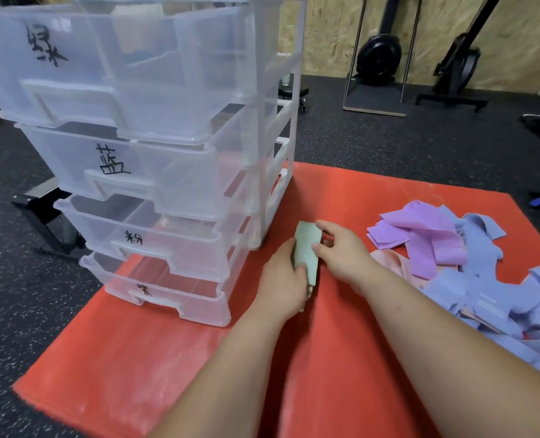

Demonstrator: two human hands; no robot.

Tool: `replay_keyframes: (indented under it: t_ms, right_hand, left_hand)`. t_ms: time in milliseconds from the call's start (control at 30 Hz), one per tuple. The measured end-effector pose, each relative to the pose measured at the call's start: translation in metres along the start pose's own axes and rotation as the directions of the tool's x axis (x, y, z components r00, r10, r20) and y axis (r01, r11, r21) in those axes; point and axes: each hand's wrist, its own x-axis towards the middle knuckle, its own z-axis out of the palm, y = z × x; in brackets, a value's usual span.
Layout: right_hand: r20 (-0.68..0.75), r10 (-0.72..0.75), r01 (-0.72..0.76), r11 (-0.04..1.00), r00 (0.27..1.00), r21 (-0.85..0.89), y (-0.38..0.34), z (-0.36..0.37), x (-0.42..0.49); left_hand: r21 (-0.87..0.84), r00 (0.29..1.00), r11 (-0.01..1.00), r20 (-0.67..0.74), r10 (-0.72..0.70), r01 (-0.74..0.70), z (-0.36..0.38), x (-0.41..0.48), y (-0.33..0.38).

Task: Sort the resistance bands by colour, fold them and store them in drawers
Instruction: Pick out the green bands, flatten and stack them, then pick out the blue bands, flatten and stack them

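Both hands hold a folded green band (306, 251) beside the labelled drawers.

The clear plastic drawer unit (271, 137) stands on the red mat (325, 358), its four drawers pulled out and marked by hand in black: 绿 on the top drawer (45, 45), 蓝 on the second drawer (113, 161), 粉 on the third drawer (133, 238), 紫 on the bottom drawer (144, 289). Just right of it, the left hand (282, 279) grips the band's lower end with curled fingers and the right hand (341, 251) pinches its upper part, so both cover some of it. Further right on the mat lie loose purple bands (426, 238), blue bands (483, 298) and a pink band (388, 260), overlapping. Black gym gear (379, 55) stands on the dark floor (388, 137) behind.
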Motion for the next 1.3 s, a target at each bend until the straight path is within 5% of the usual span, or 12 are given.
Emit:
replay_keyframes:
  t_ms: [400,700,867,1067,1300]
  right_hand:
    - [-0.029,-0.038,0.041,0.99,0.999,0.138,0.001,0.005,-0.002]
    - [-0.063,-0.047,0.05,0.997,0.997,0.051,-0.009,-0.005,-0.011]
    - [-0.106,-0.096,0.088,0.993,0.99,-0.078,-0.002,-0.023,-0.05]
    - [-0.081,-0.242,0.203,0.921,0.967,-0.332,0.041,-0.053,-0.145]
    - [-0.287,-0.127,-0.079,0.79,0.949,-0.608,0.101,-0.08,-0.248]
  left_hand:
    - [0.031,0.998,0.999,-0.068,0.015,-0.013,-0.008,-0.005,0.0]
    - [0.024,0.995,0.999,-0.093,0.033,-0.03,-0.015,-0.005,-0.002]
    - [0.133,0.971,0.975,-0.136,0.196,-0.179,-0.018,-0.019,0.013]
    - [0.393,0.881,0.805,0.029,0.472,-0.444,-0.001,-0.066,0.022]
    - [0.413,0.793,0.678,0.366,0.488,-0.608,0.042,-0.123,0.032]
